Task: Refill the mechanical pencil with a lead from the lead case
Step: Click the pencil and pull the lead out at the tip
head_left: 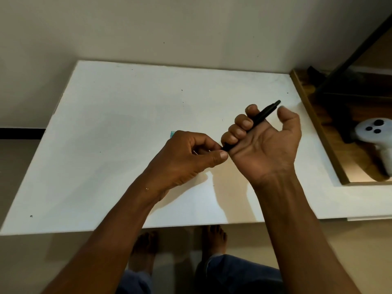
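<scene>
White tabletop [118,115] carries both hands. The right hand [265,143] curls its fingers around the black mechanical pencil [257,119], light and rigid. The left hand [191,158] pinches at its lower end; any lead there, too thin to see, would snap easily.

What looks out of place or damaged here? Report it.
Nothing stands out. The right hand grips the black pencil intact; the left hand pinches at its near end. The white table shows only small dark specks.
</scene>
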